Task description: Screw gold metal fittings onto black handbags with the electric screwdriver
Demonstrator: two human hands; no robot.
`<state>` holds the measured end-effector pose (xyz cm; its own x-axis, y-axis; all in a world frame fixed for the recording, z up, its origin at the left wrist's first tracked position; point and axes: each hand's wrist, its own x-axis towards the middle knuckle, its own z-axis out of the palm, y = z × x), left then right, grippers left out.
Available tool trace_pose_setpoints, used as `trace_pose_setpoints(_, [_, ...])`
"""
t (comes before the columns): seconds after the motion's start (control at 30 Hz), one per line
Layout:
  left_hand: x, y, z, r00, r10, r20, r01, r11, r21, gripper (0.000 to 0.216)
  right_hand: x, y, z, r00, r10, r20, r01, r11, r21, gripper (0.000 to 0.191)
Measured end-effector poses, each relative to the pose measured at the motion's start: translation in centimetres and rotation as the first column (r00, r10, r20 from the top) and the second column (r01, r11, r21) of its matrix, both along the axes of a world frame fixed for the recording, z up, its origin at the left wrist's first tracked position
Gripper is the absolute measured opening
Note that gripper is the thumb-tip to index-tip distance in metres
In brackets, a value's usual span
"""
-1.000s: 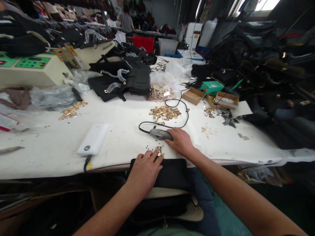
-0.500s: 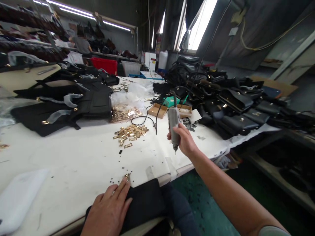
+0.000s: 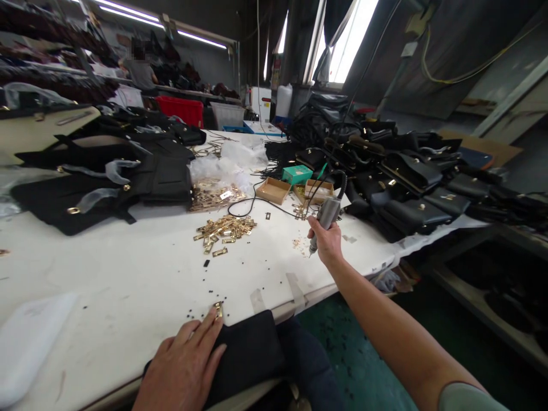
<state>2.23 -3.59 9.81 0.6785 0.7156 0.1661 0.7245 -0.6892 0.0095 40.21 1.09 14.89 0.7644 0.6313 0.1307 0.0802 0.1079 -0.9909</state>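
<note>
My right hand [image 3: 329, 242] is wrapped round a grey electric screwdriver [image 3: 329, 212], its tip slanting down to the left near small gold screws [image 3: 299, 244] on the table. My left hand [image 3: 184, 357] lies with fingers stretched out over a black leather bag [image 3: 250, 348] at the table's front edge. Its fingertips rest on a small gold metal plate [image 3: 218, 309] at the bag's far edge. Beyond them is a heap of gold plates [image 3: 225, 229]. Part of the bag is hidden under my left hand.
Black bags are piled at right [image 3: 411, 214] and more black bag pieces [image 3: 166, 171] lie at left. Cardboard boxes [image 3: 273, 190], a green box [image 3: 297, 173] and a black cord [image 3: 240, 214] are mid-table. A white block [image 3: 34, 342] lies at front left. A person [image 3: 141, 74] is far back.
My right hand has turned the screwdriver from upright to slanting and moved it slightly right, with its tip toward the small screws. My left hand stays on the bag and gold plate.
</note>
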Motion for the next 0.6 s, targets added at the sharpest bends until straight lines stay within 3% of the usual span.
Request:
trace_pose_setpoints(0.4, [0.0, -0.2, 0.3, 0.997, -0.047, 0.064, 0.041, 0.996, 0.084, 0.042, -0.7, 1.0, -1.0, 1.0, -0.015, -0.02, 0.014, 0.999, -0.032, 0.044])
trace_pose_setpoints(0.6, [0.0, -0.1, 0.1, 0.997, -0.032, 0.07, 0.03, 0.999, 0.019, 0.041, -0.7, 1.2, -0.7, 0.999, -0.05, 0.002, 0.051, 0.997, -0.058, 0.043])
